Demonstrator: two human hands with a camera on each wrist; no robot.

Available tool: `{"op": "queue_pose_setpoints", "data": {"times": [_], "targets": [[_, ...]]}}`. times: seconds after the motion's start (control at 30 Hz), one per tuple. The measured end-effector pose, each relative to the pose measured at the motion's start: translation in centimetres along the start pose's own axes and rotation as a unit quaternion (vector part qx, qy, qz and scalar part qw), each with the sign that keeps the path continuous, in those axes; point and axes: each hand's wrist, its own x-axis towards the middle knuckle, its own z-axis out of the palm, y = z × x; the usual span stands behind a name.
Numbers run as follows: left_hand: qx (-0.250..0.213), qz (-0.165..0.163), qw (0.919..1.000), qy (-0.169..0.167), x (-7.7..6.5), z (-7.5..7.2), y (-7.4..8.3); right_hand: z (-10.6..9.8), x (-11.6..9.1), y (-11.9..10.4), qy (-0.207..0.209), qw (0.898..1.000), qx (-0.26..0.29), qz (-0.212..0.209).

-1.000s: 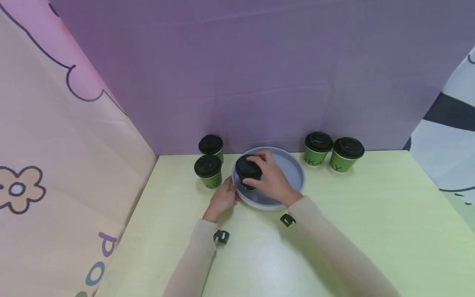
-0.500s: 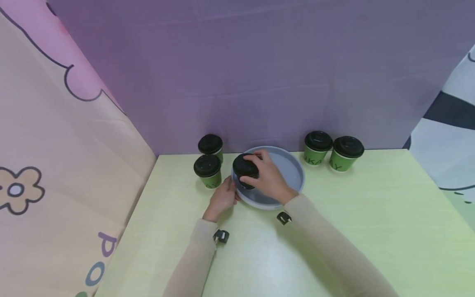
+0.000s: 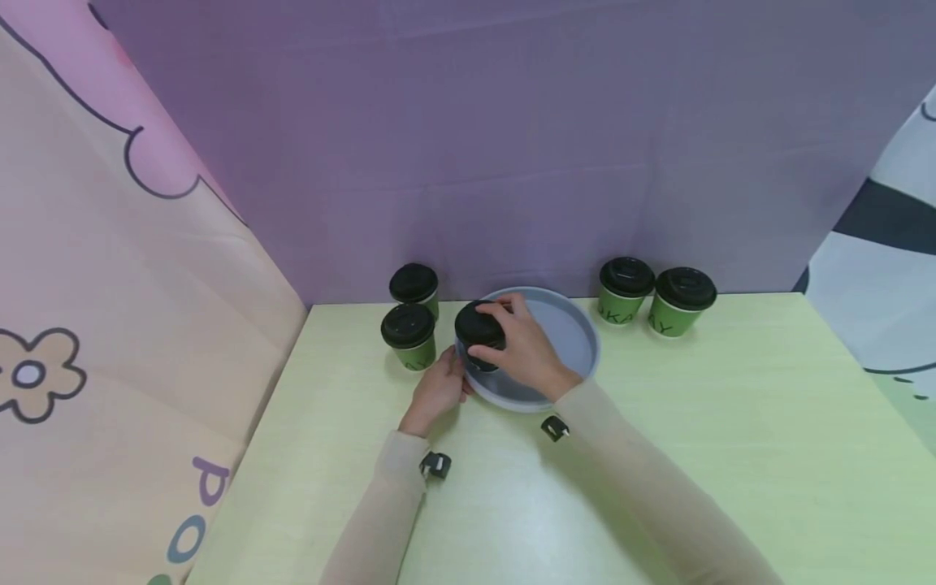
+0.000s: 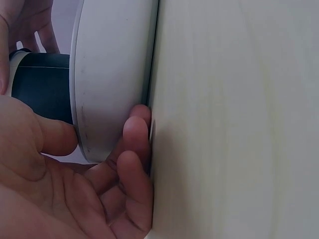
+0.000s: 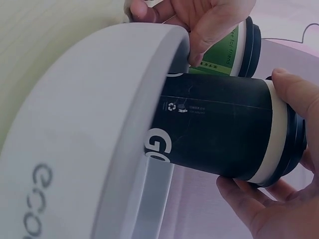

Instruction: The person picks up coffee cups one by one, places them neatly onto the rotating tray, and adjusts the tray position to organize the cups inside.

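A black paper cup (image 5: pixel 214 124) with a black lid stands upright at the left side of a round grey tray (image 3: pixel 570 325). My right hand (image 3: pixel 530 349) grips the cup near its lid from the right, thumb and fingers on either side. At the tray's left edge, my left hand (image 3: pixel 437 394) holds the rim. In the left wrist view, its thumb lies at the rim while the other fingers curl against the tray's outer wall (image 4: pixel 109 74), close to the tabletop. The cup's far side is hidden in the head view.
Two green paper cups with black lids, a rear one (image 3: pixel 414 283) and a front one (image 3: pixel 411 337), stand left of the tray. Two more green cups, one (image 3: pixel 625 292) beside another (image 3: pixel 680 302), stand to its right. A purple backdrop (image 3: pixel 468 162) rises behind the table (image 3: pixel 731 422).
My right hand and the black paper cup have shifted slightly left across the tray, toward its left rim. The left hand, the tray and the green cups stay where they were.
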Motion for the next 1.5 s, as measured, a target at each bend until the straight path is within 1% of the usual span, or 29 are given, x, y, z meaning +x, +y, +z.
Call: {"op": "queue_pose_setpoints", "data": {"times": [0.3, 0.47, 0.57, 0.63, 0.87, 1.03, 1.17, 1.3, 1.4, 1.5], "targets": [[0.002, -0.003, 1.0, -0.001, 0.1, 0.1, -0.1, 0.0, -0.1, -0.1, -0.005, 1.0, -0.011, -0.003], [0.005, 0.0, 1.0, 0.005, 0.0, 0.1, -0.1, -0.8, -0.4, 0.1, 0.006, 1.0, -0.008, 0.002], [0.002, 0.001, 1.0, 0.009, 0.0, 0.1, 0.1, -1.8, -0.7, 0.5, 0.028, 1.0, 0.002, 0.007], [0.004, 0.0, 0.9999, 0.011, 0.0, 0.1, 0.1, -2.7, -1.0, 0.9, 0.042, 0.999, 0.018, 0.009], [0.01, -0.002, 0.9999, 0.011, 0.1, 0.1, -0.1, -5.7, -2.3, 3.3, 0.1, 0.993, 0.067, 0.004], [0.011, -0.005, 0.9999, 0.011, 0.0, 0.1, 0.1, -7.6, -3.2, 4.9, 0.128, 0.987, 0.096, 0.029], [0.009, -0.005, 0.9999, 0.012, 0.1, 0.1, 0.0, -8.9, -3.8, 6.3, 0.15, 0.982, 0.095, 0.061], [-0.003, -0.002, 0.9999, 0.015, 0.1, 0.2, -0.1, -9.8, -4.4, 7.7, 0.193, 0.974, 0.086, 0.083], [-0.025, 0.001, 0.9996, 0.012, 0.0, 0.1, 0.0, -10.3, -5.0, 8.9, 0.224, 0.967, 0.08, 0.095], [-0.049, 0.007, 0.9988, 0.006, 0.0, 0.1, 0.1, -11.0, -5.5, 9.8, 0.241, 0.961, 0.07, 0.113]]}}
